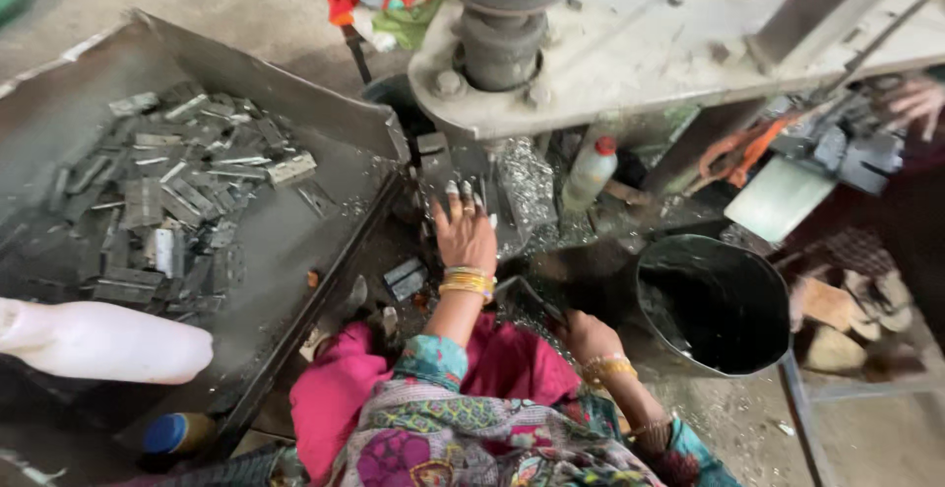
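Note:
My left hand (465, 231) reaches forward under the grey press machine (591, 54). Its fingers are spread, the tips wear pale caps, and they rest on a dark metal piece (434, 160) at the press base. Gold bangles sit on that wrist. My right hand (589, 334) is lower, near my lap, closed around a flat dark metal piece (530, 300) that sticks out to the left. A large metal tray (295, 93) to the left holds a heap of several grey hinge-like parts (187, 187).
A black bucket (714, 300) stands right of my right hand. A white bottle with a red cap (591, 172) stands behind shiny metal scrap. A white jug (98, 339) and a blue-capped bottle (177, 433) lie at lower left. Another person's hand (920, 103) works at the far right.

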